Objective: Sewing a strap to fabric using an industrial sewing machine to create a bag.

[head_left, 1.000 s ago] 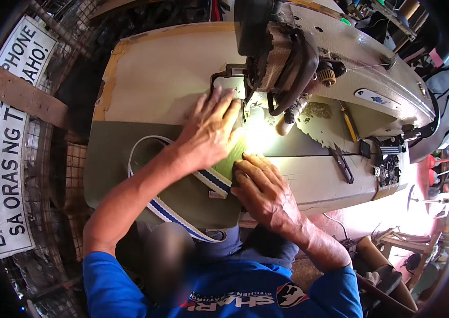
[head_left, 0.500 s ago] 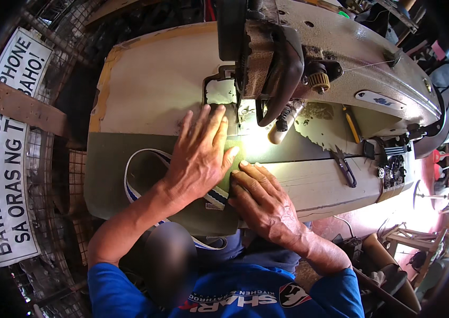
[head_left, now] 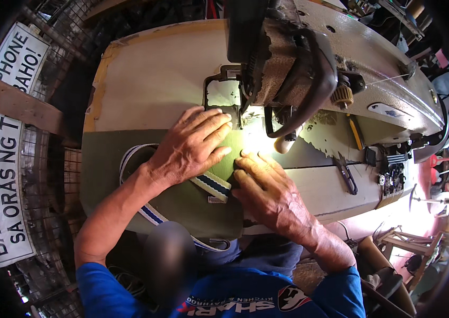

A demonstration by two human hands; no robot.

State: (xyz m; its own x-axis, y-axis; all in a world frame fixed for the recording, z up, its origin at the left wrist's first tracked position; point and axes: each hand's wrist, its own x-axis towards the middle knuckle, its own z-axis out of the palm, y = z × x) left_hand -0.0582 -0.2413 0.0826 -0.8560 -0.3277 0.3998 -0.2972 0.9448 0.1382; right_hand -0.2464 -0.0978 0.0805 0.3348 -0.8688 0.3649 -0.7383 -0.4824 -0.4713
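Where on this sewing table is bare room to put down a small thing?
The cream table top is bare left of the sewing machine, behind the olive fabric. A narrow strip lies right of the right hand, before the scissors. Around the needle it is crowded: the left hand, right hand and striped strap.

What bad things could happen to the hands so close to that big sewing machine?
The left hand lies flat on the olive green fabric, fingertips right beside the needle area of the grey industrial sewing machine, so a slip might bring a finger under it. The right hand presses the fabric edge nearby. The loose white strap with blue stripes could perhaps snag or bunch.
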